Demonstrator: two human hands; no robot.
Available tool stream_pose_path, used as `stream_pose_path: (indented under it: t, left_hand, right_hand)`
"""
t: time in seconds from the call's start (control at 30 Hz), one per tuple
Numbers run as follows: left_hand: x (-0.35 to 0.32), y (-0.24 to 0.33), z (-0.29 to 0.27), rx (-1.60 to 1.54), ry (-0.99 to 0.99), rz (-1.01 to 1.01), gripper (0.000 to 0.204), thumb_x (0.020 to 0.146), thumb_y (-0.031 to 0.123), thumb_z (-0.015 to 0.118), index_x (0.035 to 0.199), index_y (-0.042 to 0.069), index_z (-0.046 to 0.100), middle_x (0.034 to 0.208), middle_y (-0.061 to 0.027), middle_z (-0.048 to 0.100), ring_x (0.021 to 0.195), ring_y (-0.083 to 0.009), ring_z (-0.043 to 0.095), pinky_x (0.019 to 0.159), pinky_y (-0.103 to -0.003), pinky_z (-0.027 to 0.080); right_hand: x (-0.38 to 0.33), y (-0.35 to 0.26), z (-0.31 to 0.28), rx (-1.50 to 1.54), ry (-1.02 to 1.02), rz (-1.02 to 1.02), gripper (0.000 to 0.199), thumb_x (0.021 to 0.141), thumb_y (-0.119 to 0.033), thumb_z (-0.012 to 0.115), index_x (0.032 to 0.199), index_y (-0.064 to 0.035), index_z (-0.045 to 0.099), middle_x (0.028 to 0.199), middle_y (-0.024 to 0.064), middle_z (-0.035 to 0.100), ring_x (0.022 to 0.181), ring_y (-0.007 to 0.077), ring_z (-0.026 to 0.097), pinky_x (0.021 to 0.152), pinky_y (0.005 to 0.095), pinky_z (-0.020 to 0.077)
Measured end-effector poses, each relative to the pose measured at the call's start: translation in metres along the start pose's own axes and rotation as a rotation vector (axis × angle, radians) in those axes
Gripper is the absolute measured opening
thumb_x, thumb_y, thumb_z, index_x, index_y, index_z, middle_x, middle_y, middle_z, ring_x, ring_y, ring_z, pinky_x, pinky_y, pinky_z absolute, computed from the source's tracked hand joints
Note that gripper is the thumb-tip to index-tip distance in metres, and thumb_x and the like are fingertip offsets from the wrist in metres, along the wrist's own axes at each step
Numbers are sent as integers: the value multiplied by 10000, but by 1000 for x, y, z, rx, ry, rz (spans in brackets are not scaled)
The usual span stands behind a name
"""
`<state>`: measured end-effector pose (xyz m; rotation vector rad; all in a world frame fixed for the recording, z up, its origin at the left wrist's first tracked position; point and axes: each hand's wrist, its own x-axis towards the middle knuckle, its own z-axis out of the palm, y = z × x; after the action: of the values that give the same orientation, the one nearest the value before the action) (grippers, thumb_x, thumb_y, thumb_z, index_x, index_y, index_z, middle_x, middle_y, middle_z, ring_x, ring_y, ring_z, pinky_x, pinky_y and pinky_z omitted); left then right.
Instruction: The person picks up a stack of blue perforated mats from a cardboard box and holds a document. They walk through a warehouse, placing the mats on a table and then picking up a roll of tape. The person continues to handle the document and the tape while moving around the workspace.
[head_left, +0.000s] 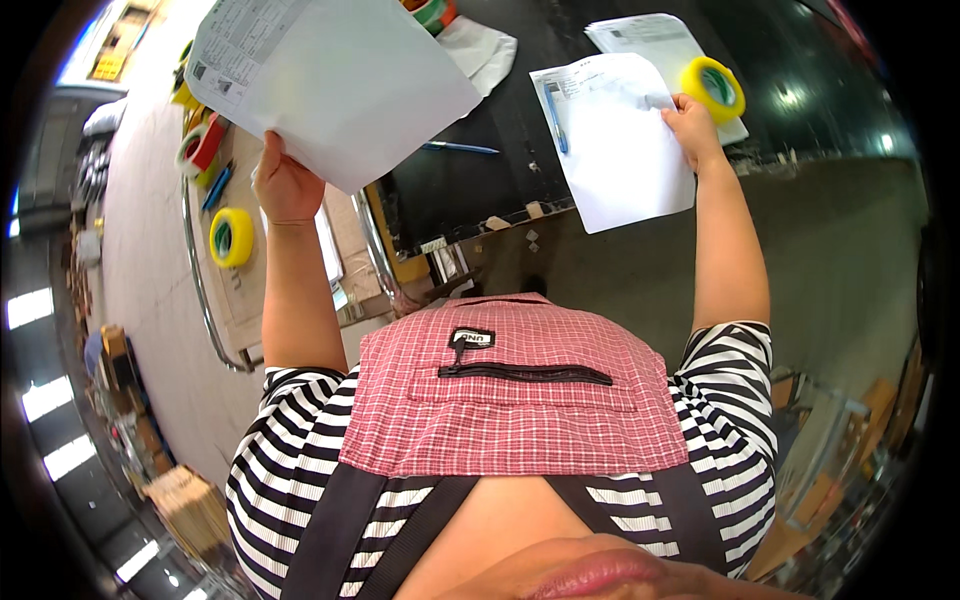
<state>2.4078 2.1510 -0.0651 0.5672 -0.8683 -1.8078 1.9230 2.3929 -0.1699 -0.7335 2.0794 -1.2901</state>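
My left hand (pixel 288 188) grips the lower edge of a large white printed sheet (pixel 340 90), raised above the left side of the dark table. The thumb lies on top of it; the other fingers are mostly hidden. Farther right, my right hand (pixel 697 135) pinches the right edge of a smaller printed sheet (pixel 625 160). A blue pen (pixel 556 120) lies along that sheet's left edge. Beside the right hand, a roll of yellow tape (pixel 713 90) rests on a stack of papers (pixel 645 35). Another blue pen (pixel 460 147) is on the table between the two sheets.
The dark table (pixel 520 90) has worn front edges. On a brown surface at left are a yellow tape roll (pixel 231 237), a red-and-white roll (pixel 200 146) and a blue marker (pixel 218 186). A metal rail (pixel 195 265) curves nearby. Crumpled white paper (pixel 480 52) lies at the back.
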Motion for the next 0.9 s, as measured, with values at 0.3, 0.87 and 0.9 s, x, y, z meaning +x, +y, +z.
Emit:
stream_pose_path:
  t: [0.3, 0.87, 0.9]
  left_hand:
    - [-27, -1, -5, 16, -1, -79, 447, 1016, 276, 442, 1369, 2, 432, 1369, -116, 519, 1272, -277, 484, 1094, -442, 361]
    - [-27, -251, 147, 1152, -694, 48, 288, 989, 203, 455, 1062, 4, 649, 1120, -163, 619, 1062, -301, 582, 911, -369, 460]
    - [-34, -234, 150, 995, -652, -133, 278, 988, 213, 472, 1060, 13, 652, 1056, -125, 626, 1003, -262, 592, 878, -359, 475]
  right_hand:
    - [21, 10, 51, 173, -169, 30, 241, 862, -38, 612, 1085, 53, 624, 920, 107, 675, 800, 157, 625, 754, 275, 494]
    - [-71, -36, -14, 821, 161, -189, 373, 915, -145, 590, 1239, 34, 542, 1164, 133, 620, 981, 298, 635, 870, 395, 511]
    - [-82, -44, -16, 858, 211, -199, 368, 918, -146, 587, 1237, 34, 543, 1162, 133, 620, 983, 299, 635, 873, 397, 510]
